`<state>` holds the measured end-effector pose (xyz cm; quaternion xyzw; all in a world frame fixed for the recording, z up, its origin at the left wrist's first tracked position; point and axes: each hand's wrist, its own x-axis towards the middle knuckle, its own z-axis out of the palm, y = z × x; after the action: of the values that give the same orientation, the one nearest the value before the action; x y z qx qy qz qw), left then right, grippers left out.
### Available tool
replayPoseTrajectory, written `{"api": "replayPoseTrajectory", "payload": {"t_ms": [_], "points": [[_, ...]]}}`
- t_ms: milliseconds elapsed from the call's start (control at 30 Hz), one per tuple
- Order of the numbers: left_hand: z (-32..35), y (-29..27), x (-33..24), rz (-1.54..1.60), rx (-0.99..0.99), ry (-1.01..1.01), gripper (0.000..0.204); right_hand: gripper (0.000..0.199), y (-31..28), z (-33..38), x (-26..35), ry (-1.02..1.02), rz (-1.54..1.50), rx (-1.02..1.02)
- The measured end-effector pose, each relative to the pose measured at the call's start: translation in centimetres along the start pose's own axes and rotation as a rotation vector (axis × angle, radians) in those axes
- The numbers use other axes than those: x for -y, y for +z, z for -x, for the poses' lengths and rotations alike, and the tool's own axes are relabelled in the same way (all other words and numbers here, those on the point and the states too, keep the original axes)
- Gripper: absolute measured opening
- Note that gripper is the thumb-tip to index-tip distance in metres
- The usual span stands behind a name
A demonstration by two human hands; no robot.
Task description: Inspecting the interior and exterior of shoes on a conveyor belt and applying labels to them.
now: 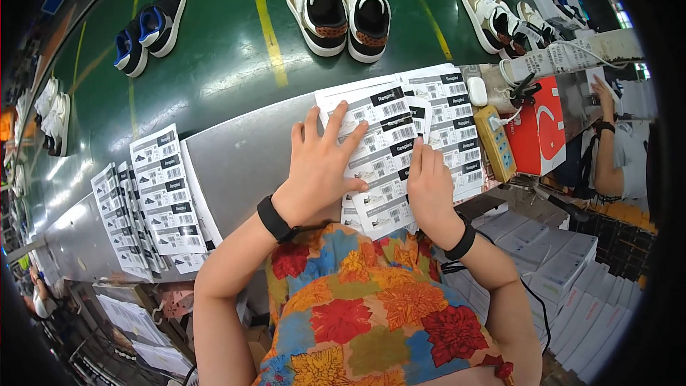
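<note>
- The left hand [320, 164] lies flat and open, with the fingers spread wide, on a white sheet of barcode stickers with black label bars [379, 154]. It presses on the sheet and grasps nothing.
- The right hand [427, 184] rests on the right part of the same top sheet. Its fingers are close together and bent down onto the paper; the fingertips touch the stickers, but I cannot tell if they pinch an edge.
- This sheet is on top of a fanned stack of similar sticker sheets [446, 111], which lies on the grey metal tabletop [236, 154], directly in front of the person.
- Both wrists carry a black band.
- Another spread of white sticker sheets [153, 200] lies on the tabletop, well apart to the left.
- A yellow power strip [496, 141] is just beside the stack on the right, and a red box [541, 132] stands next to it.
- Behind the tabletop, on a green conveyor belt [229, 43], stand a pair of white and black shoes [339, 13] and a pair of black and blue shoes [150, 28].
- Stacks of white boxes [564, 271] are at the lower right.
</note>
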<state>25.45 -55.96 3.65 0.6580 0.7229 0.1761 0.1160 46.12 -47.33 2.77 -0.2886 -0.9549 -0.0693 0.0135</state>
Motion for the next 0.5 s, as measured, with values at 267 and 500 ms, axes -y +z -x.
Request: {"api": "replayPoseTrajectory", "payload": {"t_ms": [267,500], "points": [[0.0,-0.3,0.2,0.015,-0.008,0.004,0.089,0.038,-3.5,0.4,-0.2,-0.031,-0.226,-0.074],[0.4,-0.5,0.5,0.025,0.026,-0.001,0.089,0.018,-7.8,-0.3,-2.3,-0.166,-0.810,-0.222]]}}
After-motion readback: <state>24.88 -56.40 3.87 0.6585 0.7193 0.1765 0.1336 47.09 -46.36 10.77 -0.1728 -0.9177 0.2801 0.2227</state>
